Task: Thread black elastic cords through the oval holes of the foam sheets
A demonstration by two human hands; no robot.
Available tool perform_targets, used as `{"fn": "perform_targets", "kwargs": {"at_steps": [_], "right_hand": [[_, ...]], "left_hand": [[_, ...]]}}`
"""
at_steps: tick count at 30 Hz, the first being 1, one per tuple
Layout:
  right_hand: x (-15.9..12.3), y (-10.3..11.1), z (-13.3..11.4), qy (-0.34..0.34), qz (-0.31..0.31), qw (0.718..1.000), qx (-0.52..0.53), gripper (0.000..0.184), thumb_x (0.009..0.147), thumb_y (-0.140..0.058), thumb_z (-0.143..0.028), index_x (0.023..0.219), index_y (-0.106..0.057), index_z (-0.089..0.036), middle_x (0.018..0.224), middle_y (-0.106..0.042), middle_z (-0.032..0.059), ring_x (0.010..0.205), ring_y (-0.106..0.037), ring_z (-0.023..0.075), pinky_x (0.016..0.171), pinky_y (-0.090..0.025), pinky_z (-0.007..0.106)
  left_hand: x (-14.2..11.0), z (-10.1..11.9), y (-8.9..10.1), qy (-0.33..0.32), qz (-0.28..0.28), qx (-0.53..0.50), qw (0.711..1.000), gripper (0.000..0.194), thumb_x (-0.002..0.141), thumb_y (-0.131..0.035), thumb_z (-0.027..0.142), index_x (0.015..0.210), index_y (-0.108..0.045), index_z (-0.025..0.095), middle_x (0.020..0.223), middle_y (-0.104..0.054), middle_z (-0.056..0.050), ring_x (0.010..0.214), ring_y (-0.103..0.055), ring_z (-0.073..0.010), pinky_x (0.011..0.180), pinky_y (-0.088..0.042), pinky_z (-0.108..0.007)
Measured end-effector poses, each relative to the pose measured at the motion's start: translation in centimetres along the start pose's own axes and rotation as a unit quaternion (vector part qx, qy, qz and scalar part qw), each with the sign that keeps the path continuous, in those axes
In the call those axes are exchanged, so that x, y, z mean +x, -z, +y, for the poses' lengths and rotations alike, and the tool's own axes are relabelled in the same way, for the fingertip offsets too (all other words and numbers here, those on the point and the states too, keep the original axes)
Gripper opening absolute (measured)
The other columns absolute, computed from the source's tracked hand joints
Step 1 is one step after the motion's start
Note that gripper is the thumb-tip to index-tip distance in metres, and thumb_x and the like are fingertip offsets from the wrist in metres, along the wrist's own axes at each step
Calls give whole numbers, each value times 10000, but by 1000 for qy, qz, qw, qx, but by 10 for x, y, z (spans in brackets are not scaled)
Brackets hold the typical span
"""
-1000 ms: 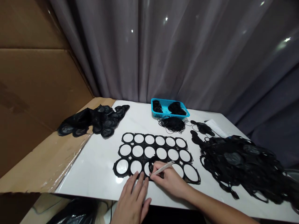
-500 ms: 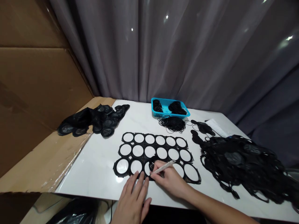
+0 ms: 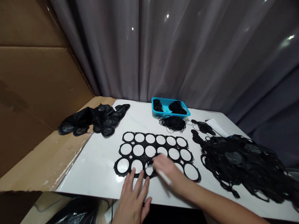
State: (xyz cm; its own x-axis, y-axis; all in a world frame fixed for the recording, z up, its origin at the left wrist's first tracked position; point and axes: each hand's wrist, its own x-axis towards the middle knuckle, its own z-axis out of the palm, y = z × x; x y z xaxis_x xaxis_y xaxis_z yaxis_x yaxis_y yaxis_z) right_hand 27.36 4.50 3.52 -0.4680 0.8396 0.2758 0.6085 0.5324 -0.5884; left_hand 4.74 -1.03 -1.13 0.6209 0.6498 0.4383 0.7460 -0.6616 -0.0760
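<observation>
A black sheet of round rings (image 3: 154, 151), three rows deep, lies flat on the white table (image 3: 100, 165). My left hand (image 3: 134, 199) rests flat at the sheet's near edge, fingers spread and fingertips touching its front row. My right hand (image 3: 167, 171) is over the front row near the middle, blurred by motion. It grips a thin white pen-like tool (image 3: 164, 178), which points back toward me.
A blue basket (image 3: 169, 107) with black parts stands at the back, a bundle of thin black rings (image 3: 173, 123) in front of it. A large heap of black pieces (image 3: 243, 163) fills the right side. Another black pile (image 3: 93, 119) lies left, partly on cardboard (image 3: 44, 161).
My right hand has swung the white tool round; its tip pointed up and right before and now trails toward me. The left hand has stayed in place.
</observation>
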Motion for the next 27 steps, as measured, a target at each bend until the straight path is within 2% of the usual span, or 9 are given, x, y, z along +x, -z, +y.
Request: {"fn": "perform_targets", "kwargs": {"at_steps": [3, 5, 9, 12, 15, 17, 19, 24, 27], "right_hand": [[26, 28, 36, -97, 146, 983, -53, 234, 944, -410, -226, 710, -417, -236, 753, -534, 43, 739, -474, 215, 698, -390, 347], [41, 43, 56, -173, 183, 967, -25, 248, 923, -474, -279, 691, -398, -239, 671, -510, 10, 657, -471, 192, 638, -380, 318], [56, 43, 58, -286, 109, 930, 203, 242, 836, -609, -332, 698, -440, -228, 682, -605, -7, 527, -513, 133, 507, -396, 260], [62, 24, 36, -306, 51, 862, 402, 295, 765, -710, -372, 725, -462, -217, 804, -679, 35, 633, -619, 148, 459, -433, 222], [65, 4, 11, -320, 18, 787, 527, 388, 682, -808, -393, 733, -472, -206, 843, -667, 35, 789, -677, 168, 590, -530, 234], [62, -6, -3, -321, -19, 755, 571, 417, 666, -835, -393, 737, -475, -196, 866, -664, 35, 803, -672, 151, 727, -540, 258], [55, -13, -14, -300, -68, 765, 566, 396, 713, -811, -399, 751, -477, -190, 858, -665, 31, 766, -640, 132, 765, -505, 266], [38, -22, -28, -215, -115, 902, 357, 277, 888, -635, -341, 727, -460, -199, 725, -554, -30, 680, -484, 119, 636, -371, 249], [35, -23, -32, -189, -110, 929, 299, 254, 911, -588, -287, 717, -449, -201, 735, -534, -37, 703, -460, 125, 641, -348, 249]], "left_hand": [[-1, 1, 0, -2, -6, 0, 1000, 500, 868, -607, 250, 1366, -570, 230, 1473, -516, -83, 1391, -381, -410, 1004, -472, -530], [-2, 1, 0, -6, -7, 5, 1000, 517, 874, -610, 265, 1386, -554, 227, 1482, -506, -84, 1389, -384, -414, 1000, -478, -535], [-4, -1, 5, -11, -8, -1, 1000, 523, 892, -608, 277, 1406, -533, 220, 1498, -488, -82, 1391, -397, -393, 1010, -482, -515], [-7, -6, 9, 10, 10, -19, 1000, 516, 930, -580, 302, 1424, -504, 173, 1486, -495, -119, 1357, -463, -327, 1024, -484, -444], [-13, -12, 10, 52, 32, -14, 998, 470, 964, -542, 320, 1397, -520, 137, 1422, -553, -146, 1284, -541, -297, 1026, -475, -428], [-17, -16, 11, 60, 36, -5, 998, 444, 974, -528, 319, 1373, -539, 125, 1392, -577, -150, 1260, -561, -295, 1025, -468, -427], [-20, -19, 12, 53, 30, 3, 998, 441, 971, -528, 307, 1373, -541, 128, 1398, -576, -143, 1270, -554, -289, 1041, -448, -423], [-24, -24, 16, 37, 11, 18, 999, 478, 937, -573, 301, 1396, -533, 177, 1423, -570, -95, 1319, -508, -278, 1125, -347, -432], [-24, -25, 17, 35, 9, 16, 999, 480, 932, -577, 306, 1394, -540, 183, 1432, -563, -86, 1326, -493, -281, 1140, -318, -433]]}}
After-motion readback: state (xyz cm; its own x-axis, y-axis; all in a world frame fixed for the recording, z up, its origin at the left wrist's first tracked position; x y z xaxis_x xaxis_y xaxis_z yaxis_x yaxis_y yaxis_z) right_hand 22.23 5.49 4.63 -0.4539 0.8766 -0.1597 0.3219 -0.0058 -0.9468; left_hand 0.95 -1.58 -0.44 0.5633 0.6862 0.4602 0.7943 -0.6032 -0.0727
